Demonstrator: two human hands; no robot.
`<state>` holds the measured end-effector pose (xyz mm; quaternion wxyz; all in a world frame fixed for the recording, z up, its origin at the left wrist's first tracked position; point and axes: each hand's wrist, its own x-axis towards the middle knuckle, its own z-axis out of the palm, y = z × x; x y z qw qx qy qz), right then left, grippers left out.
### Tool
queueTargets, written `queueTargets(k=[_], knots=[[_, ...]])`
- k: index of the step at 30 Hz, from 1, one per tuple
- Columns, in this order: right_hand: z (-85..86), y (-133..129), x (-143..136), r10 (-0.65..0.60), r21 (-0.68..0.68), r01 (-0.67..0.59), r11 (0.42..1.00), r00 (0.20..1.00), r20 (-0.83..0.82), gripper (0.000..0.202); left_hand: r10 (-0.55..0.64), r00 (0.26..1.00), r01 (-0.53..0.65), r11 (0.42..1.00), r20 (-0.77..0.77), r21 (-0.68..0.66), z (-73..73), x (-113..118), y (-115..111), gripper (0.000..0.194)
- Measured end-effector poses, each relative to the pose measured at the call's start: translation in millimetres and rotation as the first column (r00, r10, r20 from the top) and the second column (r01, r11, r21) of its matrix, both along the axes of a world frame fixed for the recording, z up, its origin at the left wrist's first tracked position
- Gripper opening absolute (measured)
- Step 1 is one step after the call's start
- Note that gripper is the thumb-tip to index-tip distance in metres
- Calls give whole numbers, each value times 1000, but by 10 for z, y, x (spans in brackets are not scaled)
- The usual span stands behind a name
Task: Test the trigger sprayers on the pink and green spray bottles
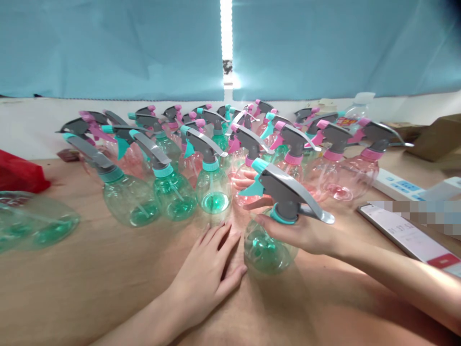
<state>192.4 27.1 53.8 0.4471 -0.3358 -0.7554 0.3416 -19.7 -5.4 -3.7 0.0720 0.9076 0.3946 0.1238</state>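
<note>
My right hand (304,233) is around the neck of a green spray bottle (268,250), thumb in front and fingers behind, partly hidden by it. This bottle has a grey head with a turquoise nozzle, trigger and collar, and looks slightly tilted. My left hand (212,269) lies flat on the wooden table (108,293), fingers stretched out, left of that bottle and holding nothing. Just beyond my left fingertips stands another green spray bottle (213,192). To its left are two more, a green one (176,197) and a paler one (127,199).
Rows of pink spray bottles (356,175) and green ones fill the back of the table. At the left lie clear green bottle bodies (46,223) and a red bag (21,173). A phone (410,235), a white-and-blue box (399,185) and a cardboard box (437,142) are at the right.
</note>
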Motion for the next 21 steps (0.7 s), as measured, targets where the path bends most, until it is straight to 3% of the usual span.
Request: queueTargets(k=[10, 21], knots=[[-52, 2, 25, -67, 14, 66, 998, 989, 129, 21, 3, 1000, -3, 1000, -3, -2, -3, 6, 14, 47], [12, -5, 42, -32, -17, 35, 999, 987, 156, 48, 13, 1000, -13, 1000, -10, 3, -22, 3, 5, 49]])
